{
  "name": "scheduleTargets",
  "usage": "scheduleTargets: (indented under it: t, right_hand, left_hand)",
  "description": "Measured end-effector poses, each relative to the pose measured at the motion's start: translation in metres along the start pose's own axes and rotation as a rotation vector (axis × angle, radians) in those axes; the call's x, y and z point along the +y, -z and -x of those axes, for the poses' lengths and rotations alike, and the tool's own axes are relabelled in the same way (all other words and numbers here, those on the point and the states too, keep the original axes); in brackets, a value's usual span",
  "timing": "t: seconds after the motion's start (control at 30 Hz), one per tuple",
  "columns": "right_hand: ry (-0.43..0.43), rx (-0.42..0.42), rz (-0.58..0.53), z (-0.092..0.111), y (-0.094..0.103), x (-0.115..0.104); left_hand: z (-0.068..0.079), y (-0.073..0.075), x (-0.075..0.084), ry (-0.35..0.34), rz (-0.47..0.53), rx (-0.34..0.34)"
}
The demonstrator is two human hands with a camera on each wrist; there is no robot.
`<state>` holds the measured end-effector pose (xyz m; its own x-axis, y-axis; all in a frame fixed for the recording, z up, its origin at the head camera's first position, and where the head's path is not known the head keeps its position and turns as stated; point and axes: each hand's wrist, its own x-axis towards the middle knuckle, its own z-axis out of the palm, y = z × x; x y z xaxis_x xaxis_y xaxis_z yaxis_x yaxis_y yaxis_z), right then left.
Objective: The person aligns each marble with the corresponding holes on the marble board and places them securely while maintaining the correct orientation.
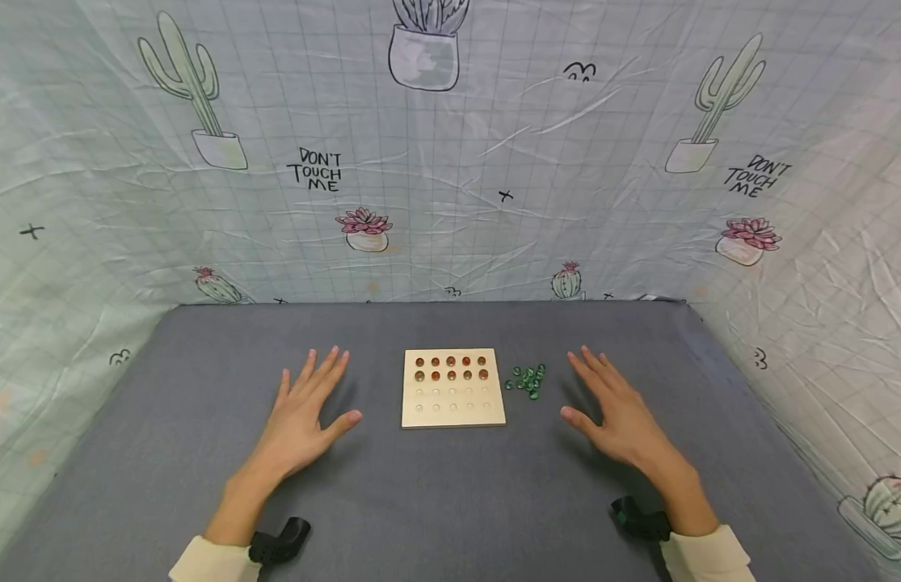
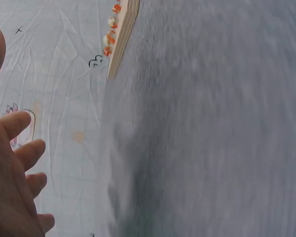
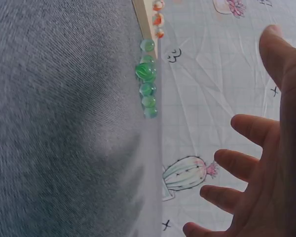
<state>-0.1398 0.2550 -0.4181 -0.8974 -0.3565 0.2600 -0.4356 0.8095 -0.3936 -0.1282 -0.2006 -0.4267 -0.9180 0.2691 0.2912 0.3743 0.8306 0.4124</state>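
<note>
A pale wooden board (image 1: 461,416) with rows of round hollows lies on the grey table. Its two far rows hold orange-and-white marbles (image 1: 452,375); the two near rows show bare hollows. Just right of the board sits a loose cluster of green marbles (image 1: 528,378), seen side-on as green glass marbles (image 3: 147,71) in the right wrist view. My left hand (image 1: 301,420) is held left of the board, fingers spread, touching neither board nor marbles. On the other side, my right hand (image 1: 621,416) is spread too, nearest to the green marbles and apart from them.
Grey cloth covers the table (image 1: 435,501). A hanging sheet (image 1: 450,162) printed with cacti and lettering encloses the back and both sides. Black wrist cameras are strapped at the left cuff (image 1: 217,559) and the right cuff (image 1: 708,556).
</note>
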Motion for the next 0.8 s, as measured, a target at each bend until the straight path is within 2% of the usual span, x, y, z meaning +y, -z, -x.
scheduleTargets:
  t: [0.17,0.27,0.57,0.63,0.8]
  right_hand:
    - [0.030,0.049,-0.088,-0.002,-0.007,0.001]
    - [0.018,0.093,-0.179,-0.004,-0.012,0.001]
    - [-0.152,0.251,-0.485,-0.021,-0.029,-0.010]
    - [-0.181,0.271,-0.555,-0.022,-0.032,-0.015]
    - [-0.223,0.273,-0.577,-0.017,-0.033,-0.029]
  left_hand:
    - [-0.004,-0.009,0.007,0.018,0.036,-0.005]
    - [-0.009,-0.018,0.014,0.026,0.077,0.003]
    - [-0.021,-0.055,0.028,0.028,0.297,0.042]
    - [-0.022,-0.063,0.028,0.014,0.306,0.049]
    - [-0.023,-0.076,0.025,-0.036,0.261,0.081]
